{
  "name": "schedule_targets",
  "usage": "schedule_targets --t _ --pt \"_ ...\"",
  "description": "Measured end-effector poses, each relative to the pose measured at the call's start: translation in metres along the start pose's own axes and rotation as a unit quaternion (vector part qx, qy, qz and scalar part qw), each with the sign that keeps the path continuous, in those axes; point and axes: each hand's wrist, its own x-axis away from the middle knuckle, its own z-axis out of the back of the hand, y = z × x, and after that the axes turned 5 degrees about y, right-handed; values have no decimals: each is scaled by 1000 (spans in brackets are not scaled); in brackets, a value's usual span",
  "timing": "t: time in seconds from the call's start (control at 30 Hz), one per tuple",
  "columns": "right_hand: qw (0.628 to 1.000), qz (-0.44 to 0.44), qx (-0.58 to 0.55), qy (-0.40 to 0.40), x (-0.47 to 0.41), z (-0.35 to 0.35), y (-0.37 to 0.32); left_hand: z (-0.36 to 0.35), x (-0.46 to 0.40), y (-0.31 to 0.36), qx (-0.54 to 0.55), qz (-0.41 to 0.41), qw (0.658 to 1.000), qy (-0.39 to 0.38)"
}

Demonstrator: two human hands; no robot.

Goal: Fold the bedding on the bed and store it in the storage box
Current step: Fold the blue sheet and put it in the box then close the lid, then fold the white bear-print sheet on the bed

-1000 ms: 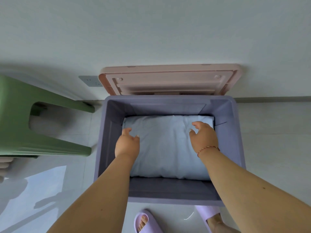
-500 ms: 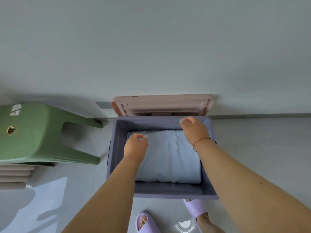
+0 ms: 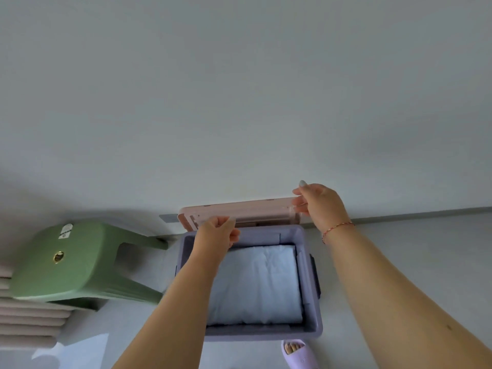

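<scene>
Taking the storage box [image 3: 311,302] as the landmark, a lilac slipper [image 3: 299,354] with toes showing is seen just in front of its near wall, on the pale floor. Inside the box the folded bedding [image 3: 261,286] lies flat and fills most of the bottom, with only a narrow strip of floor left bare at the near end; no hand is touching it now. A second ago both hands were pressed on that bedding; since then they have been lifted off it and carried to the far side of the box, where the pink lid [image 3: 255,210] is propped upright against the wall. The left hand [image 3: 217,234] is curled at the lid's lower left edge, above the box's far left corner (whether the edge is truly pinched cannot be told, since the fingers are turned away from the camera). The right hand [image 3: 318,203], with a thin cord bracelet on the wrist, is closed on the lid's right end, thumb in front and fingers behind. To the left of the box a green stool [image 3: 61,259] lies tipped on its side. By this shift the packing is judged finished, and closing the box appears to be what remains.
</scene>
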Motion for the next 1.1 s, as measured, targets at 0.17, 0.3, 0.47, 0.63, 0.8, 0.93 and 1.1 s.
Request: schedule_targets --t 0.17,0.3,0.47,0.63,0.8,0.93,1.1 --pt "999 45 -11 15 3 61 -47 -13 33 52 5 -39 999 -3" --pt "995 78 -13 57 6 106 -75 -25 55 84 -5 -74 997 -19" --pt "988 90 -49 119 20 146 -95 -37 75 119 -27 -121 990 -64" --pt "976 87 -68 190 56 175 -96 -46 91 139 -43 -158 980 -117" --pt "960 66 -95 255 102 196 -85 -56 112 144 -63 -184 964 -183" --pt "945 49 -109 304 138 213 -72 -74 130 145 -67 -199 951 -227" --pt "914 38 -142 379 183 250 -53 -109 171 141 -89 -214 926 -296"
